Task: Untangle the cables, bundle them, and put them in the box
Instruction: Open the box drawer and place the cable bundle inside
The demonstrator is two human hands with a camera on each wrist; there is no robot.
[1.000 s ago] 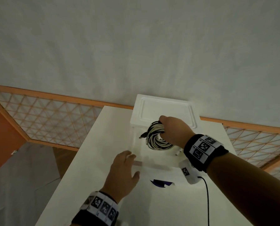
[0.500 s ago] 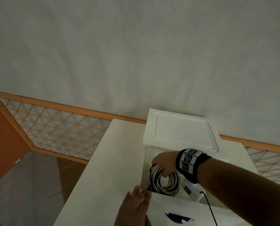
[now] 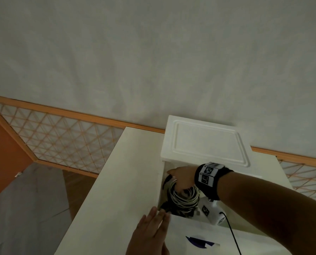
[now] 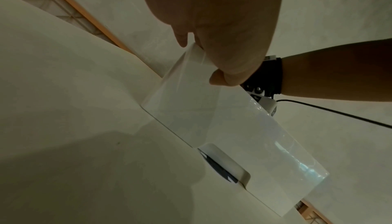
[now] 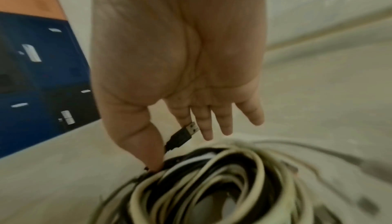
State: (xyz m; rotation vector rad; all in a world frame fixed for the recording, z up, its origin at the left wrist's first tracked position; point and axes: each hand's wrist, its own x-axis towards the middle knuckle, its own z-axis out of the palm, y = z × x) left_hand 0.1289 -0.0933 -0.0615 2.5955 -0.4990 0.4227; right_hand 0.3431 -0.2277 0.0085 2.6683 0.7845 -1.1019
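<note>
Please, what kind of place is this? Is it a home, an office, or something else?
Probably an indoor room set up for recording, though I cannot be sure. A plain white table stands against a bare grey wall, with an orange-framed lattice panel beside it. On the table only a white box holds a cable bundle.

A box (image 3: 163,183) is set on a table (image 3: 116,181), w/ its lid (image 3: 205,142) propped at the far side, by the wall. A cable bundle (image 3: 184,199) lies in the box, under the right hand (image 3: 183,178). The left hand (image 3: 151,234) is placed at the box's near-left corner.
</note>
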